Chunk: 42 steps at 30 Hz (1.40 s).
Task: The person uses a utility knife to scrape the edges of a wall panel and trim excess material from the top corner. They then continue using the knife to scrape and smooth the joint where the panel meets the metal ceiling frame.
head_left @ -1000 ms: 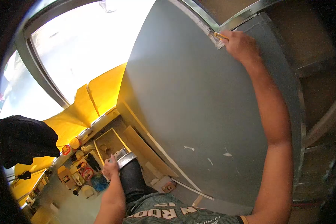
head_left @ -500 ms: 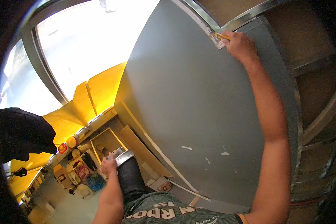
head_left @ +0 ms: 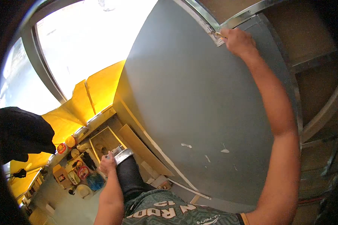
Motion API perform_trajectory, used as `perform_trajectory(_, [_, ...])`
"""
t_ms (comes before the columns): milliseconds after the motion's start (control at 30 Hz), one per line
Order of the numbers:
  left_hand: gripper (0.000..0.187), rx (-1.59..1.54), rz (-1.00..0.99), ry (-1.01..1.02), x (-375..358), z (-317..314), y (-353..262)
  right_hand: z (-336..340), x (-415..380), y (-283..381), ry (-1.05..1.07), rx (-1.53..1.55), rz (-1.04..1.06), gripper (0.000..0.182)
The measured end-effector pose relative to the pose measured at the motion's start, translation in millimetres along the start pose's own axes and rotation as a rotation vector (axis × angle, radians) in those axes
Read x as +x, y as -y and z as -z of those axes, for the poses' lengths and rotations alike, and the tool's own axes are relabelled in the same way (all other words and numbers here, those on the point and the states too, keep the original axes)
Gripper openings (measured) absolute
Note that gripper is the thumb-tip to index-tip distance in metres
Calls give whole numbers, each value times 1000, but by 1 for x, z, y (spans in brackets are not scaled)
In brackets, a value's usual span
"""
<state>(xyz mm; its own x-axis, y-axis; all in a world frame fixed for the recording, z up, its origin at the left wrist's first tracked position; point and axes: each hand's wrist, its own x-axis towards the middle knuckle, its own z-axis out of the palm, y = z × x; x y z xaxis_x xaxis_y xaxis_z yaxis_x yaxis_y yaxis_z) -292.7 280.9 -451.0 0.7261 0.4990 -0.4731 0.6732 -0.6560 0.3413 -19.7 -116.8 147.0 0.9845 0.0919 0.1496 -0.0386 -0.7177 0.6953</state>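
Observation:
My right hand (head_left: 240, 42) is closed around a putty knife (head_left: 219, 35), raised to the upper right corner of a large grey board (head_left: 187, 90). The knife's tip is at a strip of white filler (head_left: 199, 20) along the board's edge, beside a metal frame rail. Most of the handle is hidden in my fingers. Low on the left, my left hand (head_left: 108, 164) grips a shiny metal mud pan (head_left: 124, 156) in front of my dark-trousered leg. What lies in the pan is hard to make out.
White smears (head_left: 186, 145) mark the lower board. Metal studs (head_left: 315, 62) stand on the right. A yellow sheet (head_left: 105, 84) hangs below bright windows, near a black cloth (head_left: 24, 133). Below are tubs, a cardboard box (head_left: 62, 176), a pale hard hat (head_left: 83, 191) and a leaning panel (head_left: 144, 150).
My right hand has shifted slightly left and up at the corner, and the knife's handle has turned so less of it shows. My left hand still holds the pan.

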Motion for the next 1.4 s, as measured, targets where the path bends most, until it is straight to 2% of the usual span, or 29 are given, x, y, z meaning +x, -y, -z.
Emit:
perform_trajectory(33, [63, 5, -8, -12, 1, -1, 1, 3, 0, 1, 49, -10, 2, 27])
perform_trajectory(167, [64, 51, -23, -28, -3, 6, -3, 2, 0, -1, 30, 8, -19, 27])
perform_trajectory(267, [64, 21, -34, -3, -3, 9, -2, 6, 1, 0, 29, 80, -27, 27])
perform_trajectory(333, [64, 42, -43, 9, -7, 15, -6, 14, 1, 2, 93, 162, -106, 29])
perform_trajectory(433, [64, 53, -55, 9, -5, 15, -7, 1, 0, -5, 55, 281, -144, 31])
perform_trajectory(667, [64, 40, -29, -11, -9, 13, -9, -6, 15, -22, 176, 358, 18, 29])
perform_trajectory(733, [65, 48, -24, -6, -12, 17, -12, 3, 3, -4, 99, 305, -94, 30])
perform_trajectory(933, [64, 59, -16, 16, -6, 12, -9, -19, -5, -20, -75, 389, -47, 34])
perform_trajectory(1167, [64, 110, -30, 16, -7, 12, -9, -8, -10, -1, -68, 220, -42, 30])
perform_trajectory(1233, [64, 110, -26, 24, -6, 14, -9, -7, -8, 10, -47, 42, -77, 25])
perform_trajectory(1400, [65, 114, -13, 40, -8, 17, -12, -7, -15, 26, -40, -37, -78, 22])
